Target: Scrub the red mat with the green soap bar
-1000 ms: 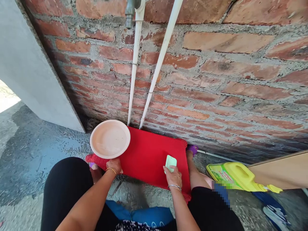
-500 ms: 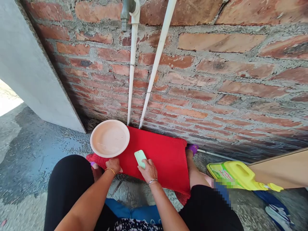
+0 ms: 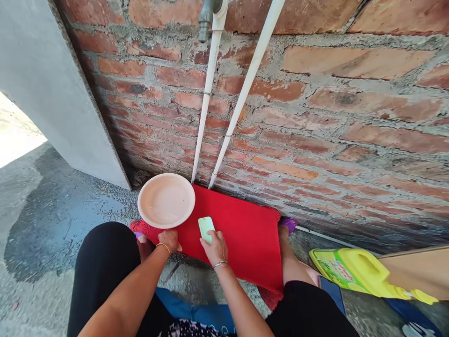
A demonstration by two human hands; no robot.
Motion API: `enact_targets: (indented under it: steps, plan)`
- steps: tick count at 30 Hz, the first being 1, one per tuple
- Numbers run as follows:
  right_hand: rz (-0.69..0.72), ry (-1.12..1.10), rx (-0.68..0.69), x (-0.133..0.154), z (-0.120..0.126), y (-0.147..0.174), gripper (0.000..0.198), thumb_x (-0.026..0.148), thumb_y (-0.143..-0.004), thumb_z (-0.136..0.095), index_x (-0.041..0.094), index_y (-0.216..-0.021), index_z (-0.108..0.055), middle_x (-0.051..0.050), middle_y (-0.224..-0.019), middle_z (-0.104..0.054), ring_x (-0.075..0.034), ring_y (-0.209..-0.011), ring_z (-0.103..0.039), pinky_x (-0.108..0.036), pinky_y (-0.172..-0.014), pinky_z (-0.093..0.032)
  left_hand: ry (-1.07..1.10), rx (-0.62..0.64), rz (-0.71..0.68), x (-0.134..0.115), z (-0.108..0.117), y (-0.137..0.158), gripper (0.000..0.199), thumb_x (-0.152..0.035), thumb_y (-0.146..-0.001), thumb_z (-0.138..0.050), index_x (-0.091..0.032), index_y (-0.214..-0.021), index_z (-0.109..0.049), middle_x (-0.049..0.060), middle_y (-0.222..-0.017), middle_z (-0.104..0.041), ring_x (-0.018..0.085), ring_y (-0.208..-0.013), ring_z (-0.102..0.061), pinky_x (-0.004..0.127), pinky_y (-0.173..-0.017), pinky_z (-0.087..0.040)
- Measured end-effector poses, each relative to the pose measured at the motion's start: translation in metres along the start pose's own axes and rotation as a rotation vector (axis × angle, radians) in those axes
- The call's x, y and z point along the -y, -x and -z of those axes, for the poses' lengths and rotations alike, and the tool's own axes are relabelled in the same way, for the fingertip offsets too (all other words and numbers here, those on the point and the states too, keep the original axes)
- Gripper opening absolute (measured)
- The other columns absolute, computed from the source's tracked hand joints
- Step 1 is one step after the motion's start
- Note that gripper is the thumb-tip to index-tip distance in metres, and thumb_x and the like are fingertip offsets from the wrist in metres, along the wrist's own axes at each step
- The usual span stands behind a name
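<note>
A red mat (image 3: 242,229) with shaggy edges lies spread out low between my knees. My left hand (image 3: 169,240) is closed on its near edge, just below a pale pink basin (image 3: 166,200). My right hand (image 3: 215,248) grips a pale green scrub brush (image 3: 206,227) with a rounded end, resting on the mat's smooth red face. Its underside is hidden, so no bristles show. The basin sits on the mat's left end and holds what looks like a little clear water.
A brick wall (image 3: 245,121) with two white pipes (image 3: 242,100) and a tap (image 3: 205,21) rises behind. At the left, a grey slab (image 3: 70,89) leans above wet concrete (image 3: 80,210). A yellow jug (image 3: 361,271) lies at the right, beside a tan board (image 3: 417,269).
The view has shifted a little, so the wall, basin and jug sit further right. My right hand and the brush are slightly nearer the mat's left part; the left hand keeps its hold.
</note>
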State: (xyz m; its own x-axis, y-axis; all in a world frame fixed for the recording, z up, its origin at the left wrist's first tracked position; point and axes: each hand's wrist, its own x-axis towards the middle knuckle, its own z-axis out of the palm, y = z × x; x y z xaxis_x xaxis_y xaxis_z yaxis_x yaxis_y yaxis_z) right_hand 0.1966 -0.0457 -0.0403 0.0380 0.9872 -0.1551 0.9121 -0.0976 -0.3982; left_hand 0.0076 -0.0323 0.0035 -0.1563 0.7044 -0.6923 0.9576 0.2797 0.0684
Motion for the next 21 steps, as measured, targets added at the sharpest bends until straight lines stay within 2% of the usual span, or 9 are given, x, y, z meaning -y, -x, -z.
enact_targets:
  steps: [2, 4, 6, 9, 11, 17, 19, 21]
  plan:
    - [0.099, 0.027, 0.056, 0.022, -0.008, -0.005, 0.028, 0.037, -0.078, -0.066, 0.026, -0.104, -0.066, -0.004, -0.099, -0.057, -0.019, -0.092, -0.057, -0.027, -0.081, -0.04, 0.004, 0.002, 0.005, 0.0, 0.0, 0.0, 0.051, -0.03, -0.058, -0.081, -0.02, -0.106, -0.069, 0.014, -0.117, -0.069, 0.03, -0.112, -0.063, 0.037, -0.09, -0.052]
    - [0.129, 0.051, 0.08, 0.029, -0.01, -0.01, 0.028, 0.036, -0.077, -0.067, 0.027, -0.103, -0.066, -0.004, -0.098, -0.056, -0.019, -0.091, -0.057, -0.027, -0.08, -0.04, 0.005, 0.003, 0.012, -0.001, 0.0, -0.001, 0.052, -0.03, -0.058, -0.082, -0.02, -0.108, -0.068, 0.014, -0.118, -0.069, 0.03, -0.113, -0.063, 0.038, -0.09, -0.052]
    - [0.043, 0.06, 0.052, 0.021, -0.007, -0.013, 0.026, 0.037, -0.078, -0.066, 0.027, -0.102, -0.066, -0.004, -0.097, -0.056, -0.019, -0.09, -0.057, -0.027, -0.078, -0.04, 0.008, 0.002, 0.015, -0.001, 0.0, -0.002, 0.053, -0.03, -0.057, -0.082, -0.02, -0.108, -0.069, 0.014, -0.115, -0.07, 0.03, -0.111, -0.063, 0.039, -0.09, -0.052]
    - [-0.19, 0.034, -0.027, 0.004, 0.001, -0.015, 0.029, 0.044, -0.083, -0.059, 0.027, -0.105, -0.065, -0.004, -0.094, -0.056, -0.019, -0.085, -0.058, -0.028, -0.071, -0.04, 0.013, 0.012, 0.009, 0.0, 0.0, -0.004, 0.049, -0.028, -0.057, -0.082, -0.02, -0.104, -0.07, 0.013, -0.11, -0.072, 0.03, -0.108, -0.065, 0.038, -0.088, -0.052]
    - [-0.241, 0.005, -0.045, 0.003, 0.003, -0.017, 0.033, 0.048, -0.084, -0.056, 0.026, -0.108, -0.064, -0.004, -0.095, -0.056, -0.019, -0.084, -0.059, -0.028, -0.068, -0.04, 0.016, 0.014, 0.006, 0.0, 0.0, -0.004, 0.047, -0.028, -0.057, -0.082, -0.02, -0.102, -0.071, 0.013, -0.109, -0.072, 0.03, -0.107, -0.065, 0.038, -0.087, -0.052]
    - [-0.053, -0.027, 0.05, 0.049, -0.003, -0.027, 0.039, 0.046, -0.076, -0.067, 0.023, -0.107, -0.062, -0.007, -0.101, -0.057, -0.021, -0.091, -0.059, -0.028, -0.071, -0.043, 0.017, -0.009, -0.002, 0.0, -0.001, -0.003, 0.05, -0.029, -0.059, -0.083, -0.016, -0.106, -0.07, 0.015, -0.111, -0.071, 0.031, -0.107, -0.064, 0.039, -0.088, -0.052]
    - [-0.046, -0.012, 0.097, 0.052, -0.001, -0.031, 0.04, 0.047, -0.074, -0.068, 0.024, -0.106, -0.062, -0.007, -0.1, -0.057, -0.021, -0.089, -0.06, -0.028, -0.068, -0.042, 0.019, -0.002, 0.0, -0.001, -0.002, -0.004, 0.052, -0.029, -0.058, -0.084, -0.016, -0.106, -0.07, 0.015, -0.112, -0.071, 0.031, -0.108, -0.064, 0.04, -0.089, -0.052]
    - [-0.108, 0.003, 0.103, 0.044, 0.005, -0.033, 0.037, 0.049, -0.076, -0.065, 0.026, -0.105, -0.062, -0.005, -0.1, -0.057, -0.02, -0.087, -0.06, -0.027, -0.066, -0.042, 0.024, 0.007, 0.004, 0.0, -0.003, -0.007, 0.053, -0.029, -0.056, -0.084, -0.017, -0.106, -0.07, 0.015, -0.112, -0.071, 0.031, -0.108, -0.064, 0.041, -0.089, -0.052]
